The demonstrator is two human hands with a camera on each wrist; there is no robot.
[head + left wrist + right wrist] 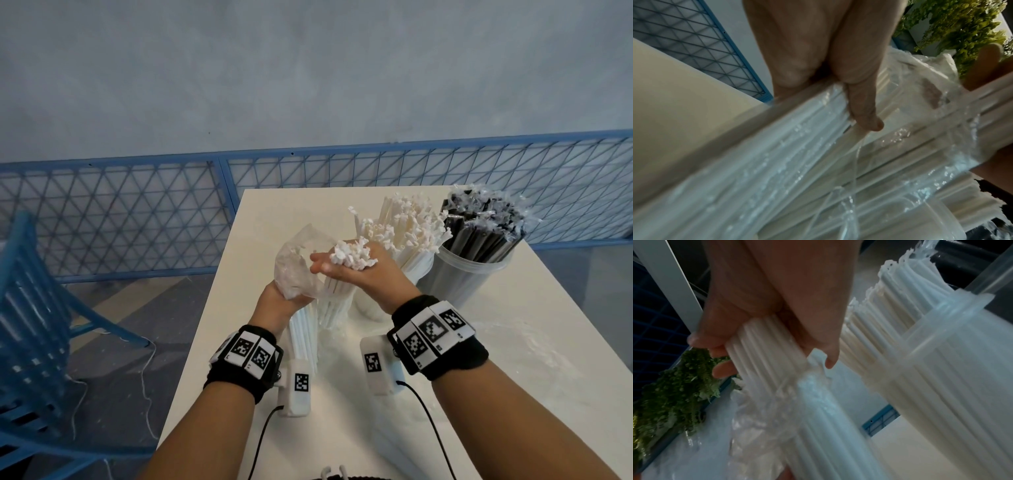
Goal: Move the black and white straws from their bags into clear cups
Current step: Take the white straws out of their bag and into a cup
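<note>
Above the white table [281, 212], my right hand [346, 270] grips the upper ends of a bundle of white wrapped straws [352, 255]. The bundle's lower part sits inside a clear plastic bag [298, 267], which my left hand [277, 301] holds around the straws. The left wrist view shows my thumb [863, 107] pressed on the bag [797, 162]. In the right wrist view my fingers [760, 305] wrap the straws [764, 350] just above the bag's mouth [797, 394]. Behind stand a clear cup of white straws [404, 233] and a clear cup of black straws [479, 240].
A crumpled clear bag [513, 346] lies on the table at the right. A blue chair [37, 308] stands left of the table, and a blue mesh fence [137, 212] runs behind it. Cables from the wrist cameras [421, 411] hang near the table's front edge.
</note>
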